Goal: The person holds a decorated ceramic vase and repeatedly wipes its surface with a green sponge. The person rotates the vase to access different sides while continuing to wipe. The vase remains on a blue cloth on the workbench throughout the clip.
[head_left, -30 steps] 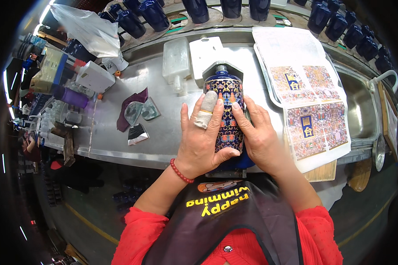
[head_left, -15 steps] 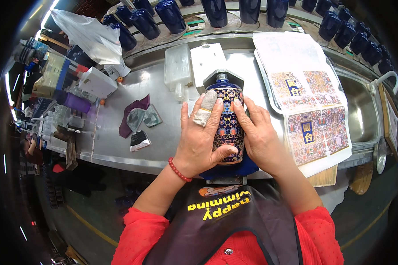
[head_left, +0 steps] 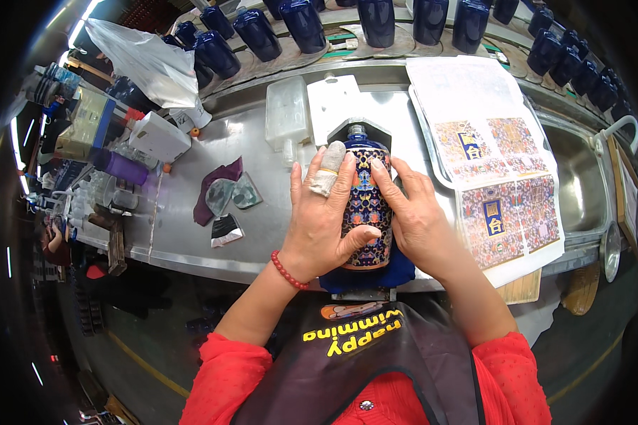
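A dark blue bottle (head_left: pixel 367 212) wrapped in a colourful patterned decal lies on its back in front of me, its neck pointing away. The neck end sits at a grey notched holder (head_left: pixel 381 134), and blue cloth (head_left: pixel 404 275) shows beneath the base. Flat against the bottle's left side, my left hand (head_left: pixel 317 230) has its fingers outstretched and its thumb across the decal; a pale wrap (head_left: pixel 326 173) covers one finger. My right hand (head_left: pixel 422 223) lies along the other side, fingers straight and slightly apart.
Printed decal sheets (head_left: pixel 503 212) lie on a tray at right, beside a sink (head_left: pixel 581 184). Left are cloth pieces (head_left: pixel 220 184) and a clear plastic container (head_left: pixel 287 113). A white board (head_left: pixel 329 95) stands behind the holder. Several blue bottles (head_left: pixel 376 21) line the conveyor (head_left: pixel 347 53).
The blue bottles on the far conveyor have shifted to the right. My hands stay on the decorated bottle in nearly the same pose.
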### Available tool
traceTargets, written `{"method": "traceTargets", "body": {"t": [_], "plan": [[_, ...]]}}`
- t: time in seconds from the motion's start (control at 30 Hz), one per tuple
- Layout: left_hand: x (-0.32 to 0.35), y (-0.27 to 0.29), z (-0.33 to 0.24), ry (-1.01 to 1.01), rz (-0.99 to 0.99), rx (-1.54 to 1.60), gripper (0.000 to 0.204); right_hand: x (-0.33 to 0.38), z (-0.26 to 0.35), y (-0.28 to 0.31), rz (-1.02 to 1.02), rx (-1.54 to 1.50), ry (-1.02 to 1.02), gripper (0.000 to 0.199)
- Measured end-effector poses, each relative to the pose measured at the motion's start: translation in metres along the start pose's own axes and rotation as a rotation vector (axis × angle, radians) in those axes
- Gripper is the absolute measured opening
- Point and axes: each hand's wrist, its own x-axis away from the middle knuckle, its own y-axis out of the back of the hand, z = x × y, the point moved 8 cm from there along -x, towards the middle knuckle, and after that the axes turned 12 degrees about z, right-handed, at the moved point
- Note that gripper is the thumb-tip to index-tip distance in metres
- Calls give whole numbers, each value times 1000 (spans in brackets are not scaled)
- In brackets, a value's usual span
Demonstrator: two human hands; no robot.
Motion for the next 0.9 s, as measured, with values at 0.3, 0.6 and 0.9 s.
{"method": "traceTargets", "body": {"t": [0.3, 0.6, 0.9], "plan": [[-3, 3, -7, 10, 24, -65, 105, 0, 0, 0, -11, 22, 14, 71], [-9, 6, -7, -12, -16, -30, 103, 3, -6, -4, -3, -23, 23, 73], [-11, 7, -13, -67, -9, -17, 95, -2, -11, 7, -141, -92, 179, 67]]}}
